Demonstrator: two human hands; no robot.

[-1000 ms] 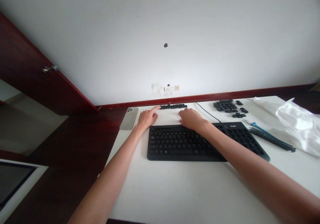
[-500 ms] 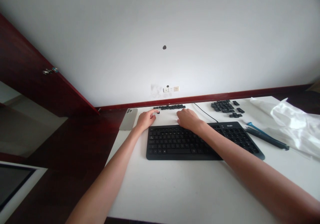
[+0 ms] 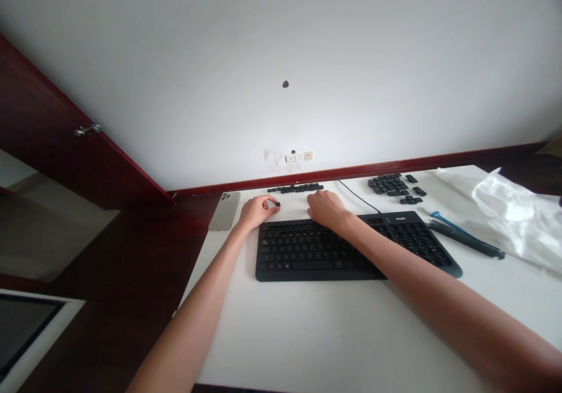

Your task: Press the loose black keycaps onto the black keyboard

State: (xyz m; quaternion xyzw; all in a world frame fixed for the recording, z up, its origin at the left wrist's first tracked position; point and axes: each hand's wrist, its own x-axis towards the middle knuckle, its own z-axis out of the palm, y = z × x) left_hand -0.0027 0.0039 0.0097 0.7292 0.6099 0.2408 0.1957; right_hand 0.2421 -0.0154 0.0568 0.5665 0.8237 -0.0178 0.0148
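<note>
My left hand (image 3: pixel 259 212) is shut on a small black keycap (image 3: pixel 278 204), pinched at the fingertips just above the keyboard's top left edge. A row of loose black keycaps (image 3: pixel 295 188) lies on the white desk (image 3: pixel 307 334) beyond that hand. My right hand (image 3: pixel 327 208) rests with curved fingers at the top edge of the black computer keyboard (image 3: pixel 314 252), hiding part of it. Nothing shows in that hand. Its nearest neighbour is the keycap row.
A grey smartphone (image 3: pixel 225 211) lies left of the keyboard. To the right are a keycap pile (image 3: pixel 389 184), a black cable (image 3: pixel 357 197), a blue-and-black pen-like tool (image 3: pixel 465 238) and a white plastic bag (image 3: pixel 504 202). The desk's left edge drops to a dark red surface.
My left hand has drawn back from the keycap row toward me, with a keycap pinched in its fingers. My right hand has barely moved, and the whole view has shifted slightly.
</note>
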